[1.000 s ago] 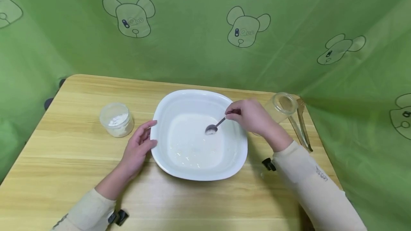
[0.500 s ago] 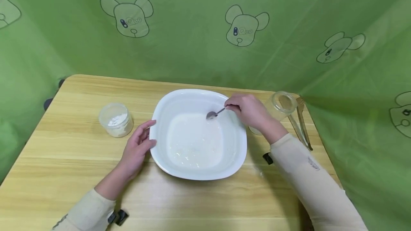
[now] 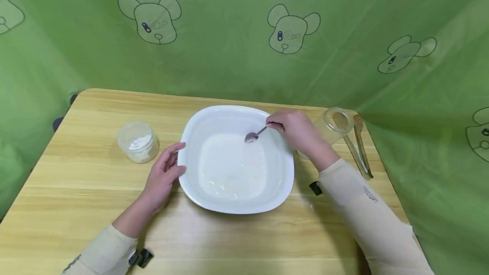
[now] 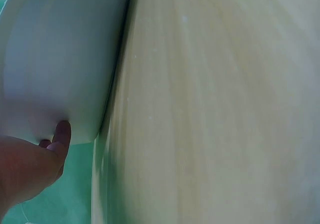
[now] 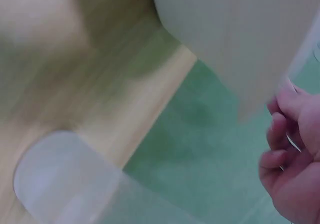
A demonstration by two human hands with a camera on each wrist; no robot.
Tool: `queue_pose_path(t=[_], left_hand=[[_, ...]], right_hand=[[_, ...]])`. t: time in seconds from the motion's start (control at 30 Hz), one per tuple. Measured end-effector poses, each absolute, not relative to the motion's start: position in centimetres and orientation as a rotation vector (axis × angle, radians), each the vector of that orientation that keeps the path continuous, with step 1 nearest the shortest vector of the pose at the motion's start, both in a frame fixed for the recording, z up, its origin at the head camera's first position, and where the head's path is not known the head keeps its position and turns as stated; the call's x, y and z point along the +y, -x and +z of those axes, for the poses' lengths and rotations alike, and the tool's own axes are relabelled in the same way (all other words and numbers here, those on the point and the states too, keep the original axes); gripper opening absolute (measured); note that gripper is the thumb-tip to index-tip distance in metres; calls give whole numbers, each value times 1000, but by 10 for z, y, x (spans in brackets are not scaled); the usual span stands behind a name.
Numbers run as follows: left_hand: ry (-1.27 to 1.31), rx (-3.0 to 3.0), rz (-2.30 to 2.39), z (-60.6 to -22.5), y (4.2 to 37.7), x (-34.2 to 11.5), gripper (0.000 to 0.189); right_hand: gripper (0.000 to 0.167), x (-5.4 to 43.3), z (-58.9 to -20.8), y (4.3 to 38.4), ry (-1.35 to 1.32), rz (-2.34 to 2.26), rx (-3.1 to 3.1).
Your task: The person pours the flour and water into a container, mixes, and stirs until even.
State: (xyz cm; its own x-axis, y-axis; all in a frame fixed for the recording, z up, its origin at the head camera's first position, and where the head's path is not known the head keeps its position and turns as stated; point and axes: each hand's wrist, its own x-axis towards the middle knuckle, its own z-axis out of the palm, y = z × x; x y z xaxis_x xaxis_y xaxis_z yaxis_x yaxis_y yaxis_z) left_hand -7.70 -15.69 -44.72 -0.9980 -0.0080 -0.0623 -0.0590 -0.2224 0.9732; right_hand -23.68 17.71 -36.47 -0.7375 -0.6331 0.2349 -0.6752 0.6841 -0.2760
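A large white basin (image 3: 236,205) stands mid-table, with small glints on its inner floor. My left hand (image 3: 162,177) is at its left side, thumb and fingertips touching the outside just below the rim. In the left wrist view that thumb lies against the pale outer wall (image 4: 60,59). Over the basin's far right part, my right hand (image 3: 296,130) pinches a small dark metal spoon (image 3: 251,137) by its handle. The spoon's bowl slants down inside the basin, with a pale patch in it. In the right wrist view the basin wall hides the spoon's bowl.
Left of the basin is a clear tub (image 3: 138,143) holding white powder. A clear jar (image 3: 331,125) lies to the right, partly behind my right hand. Beside it rest a wooden fork (image 3: 360,137) and another long utensil. Green cloth (image 3: 229,54) hangs behind the table.
My right hand has shifted toward the far side of the basin, carrying the spoon with it; in the last half second it barely moves. My left hand and the basin keep their places.
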Motion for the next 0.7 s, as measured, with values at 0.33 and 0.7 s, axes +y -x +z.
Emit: queue_pose_path(t=[0.33, 0.7], left_hand=[[75, 1942, 2424, -446, 76, -157, 59], [87, 1936, 2424, -448, 76, -157, 60]], right_hand=[[6, 171, -352, 233, -1223, 503, -2864], [10, 175, -343, 227, -1196, 301, -2932]])
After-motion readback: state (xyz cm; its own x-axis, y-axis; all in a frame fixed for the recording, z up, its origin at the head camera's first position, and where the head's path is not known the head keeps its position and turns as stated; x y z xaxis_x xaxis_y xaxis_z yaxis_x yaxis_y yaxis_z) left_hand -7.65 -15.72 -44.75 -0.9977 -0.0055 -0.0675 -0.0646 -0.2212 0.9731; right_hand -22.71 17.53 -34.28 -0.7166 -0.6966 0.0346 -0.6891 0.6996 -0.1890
